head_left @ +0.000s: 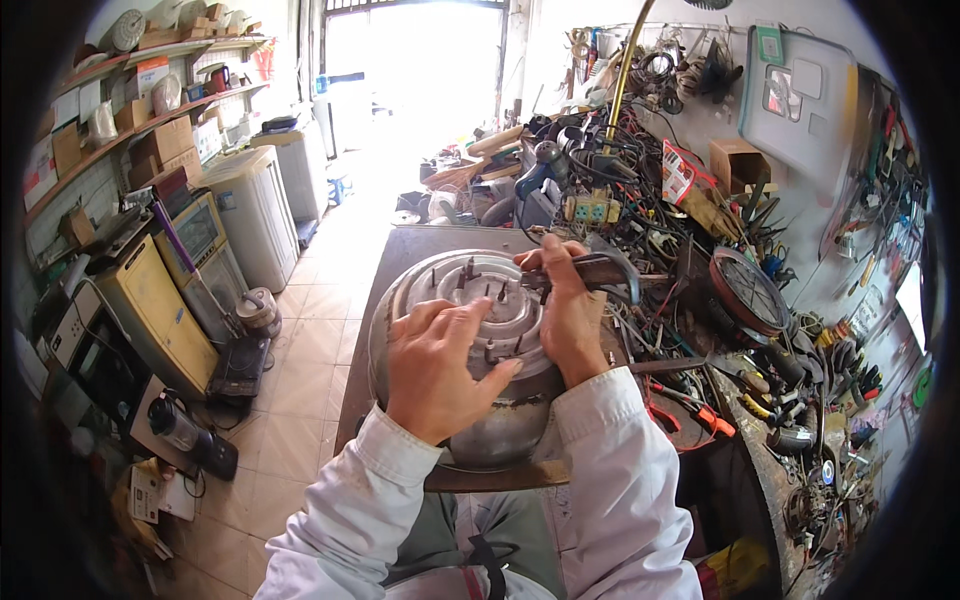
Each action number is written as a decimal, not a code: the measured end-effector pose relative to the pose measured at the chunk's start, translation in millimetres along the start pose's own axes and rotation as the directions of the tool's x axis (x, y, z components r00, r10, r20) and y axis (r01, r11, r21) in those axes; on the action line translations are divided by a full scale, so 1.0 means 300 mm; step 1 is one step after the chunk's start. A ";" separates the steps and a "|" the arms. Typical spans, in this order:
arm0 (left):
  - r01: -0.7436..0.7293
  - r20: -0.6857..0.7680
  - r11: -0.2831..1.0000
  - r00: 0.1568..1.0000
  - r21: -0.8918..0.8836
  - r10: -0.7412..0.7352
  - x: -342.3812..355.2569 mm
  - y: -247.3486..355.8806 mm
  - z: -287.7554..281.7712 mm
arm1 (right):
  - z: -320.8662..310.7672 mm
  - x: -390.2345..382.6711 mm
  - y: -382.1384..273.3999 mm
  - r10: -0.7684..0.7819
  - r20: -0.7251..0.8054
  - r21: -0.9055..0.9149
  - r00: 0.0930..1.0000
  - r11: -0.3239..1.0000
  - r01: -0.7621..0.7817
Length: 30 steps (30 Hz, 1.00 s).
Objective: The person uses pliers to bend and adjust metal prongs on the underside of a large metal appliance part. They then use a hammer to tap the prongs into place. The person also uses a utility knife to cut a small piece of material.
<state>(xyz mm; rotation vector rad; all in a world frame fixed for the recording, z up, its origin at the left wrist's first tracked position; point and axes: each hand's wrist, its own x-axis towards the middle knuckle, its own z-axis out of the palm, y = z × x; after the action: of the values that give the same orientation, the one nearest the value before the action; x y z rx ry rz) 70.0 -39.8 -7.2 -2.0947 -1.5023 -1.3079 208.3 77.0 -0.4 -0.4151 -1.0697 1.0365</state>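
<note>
An upturned round metal heating plate (410, 285) with raised rings and several upright dark prongs lies on the bench in front of me. My left hand (440, 365) rests on its near left part, fingers stretched and thumb apart, gripping nothing. In my right hand (570, 320), at the plate's right edge, are pliers (605, 270) with dark, curved handles. Their handles point to the right; the head lies close to the prongs and is partly covered by my fingers. A rounded metal part (495, 440) bulges below the plate on the near side.
A brown bench top (440, 238) carries the plate. To the right lie heaped cables, hand tools, red-handled pliers (712, 418) and a round coil (748, 290). Old washing machines (255, 210), a yellow cabinet (165, 310) and a blender (190, 435) line the left side, under loaded shelves.
</note>
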 end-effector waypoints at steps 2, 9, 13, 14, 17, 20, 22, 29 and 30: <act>0.051 -0.052 0.996 0.997 -0.080 -0.055 -0.002 0.003 0.005 | 0.001 0.016 0.003 0.025 0.071 -0.025 0.997 0.999 -0.024; 0.021 -0.011 0.999 1.000 0.048 -0.021 -0.014 0.007 0.016 | 0.007 0.019 -0.003 0.078 -0.050 0.184 0.996 0.981 -0.067; 0.038 -0.028 0.996 0.999 0.077 -0.036 -0.018 0.019 0.027 | 0.023 0.013 -0.009 0.073 -0.101 0.181 0.992 0.982 -0.054; 0.039 -0.030 0.996 0.999 0.077 -0.036 -0.021 0.020 0.029 | 0.019 0.012 -0.007 0.067 -0.114 0.164 0.991 0.985 -0.048; 0.050 -0.029 0.997 0.998 0.059 -0.049 -0.019 0.025 0.034 | 0.016 0.016 -0.004 0.051 -0.135 0.143 0.990 0.989 -0.032; 0.073 -0.026 0.996 0.997 0.058 -0.071 -0.022 0.031 0.024 | 0.031 0.010 -0.009 0.050 -0.116 0.190 0.992 0.981 -0.027; 0.080 -0.025 0.995 0.997 0.051 -0.079 -0.023 0.033 0.028 | 0.025 0.005 -0.013 0.040 -0.108 0.209 0.993 0.978 -0.017; 0.094 -0.013 0.995 0.996 0.044 -0.093 -0.028 0.034 0.036 | 0.018 0.008 -0.021 0.054 -0.146 0.177 0.988 0.984 -0.028; 0.100 -0.012 0.994 0.995 0.049 -0.099 -0.029 0.034 0.034 | 0.024 0.008 -0.023 0.063 -0.150 0.187 0.987 0.982 -0.035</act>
<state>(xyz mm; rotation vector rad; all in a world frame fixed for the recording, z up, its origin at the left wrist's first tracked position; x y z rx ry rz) 83.4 -43.4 -16.8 -2.0044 -1.6373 -1.2983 205.7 74.5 9.1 -0.3673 -0.8198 1.1179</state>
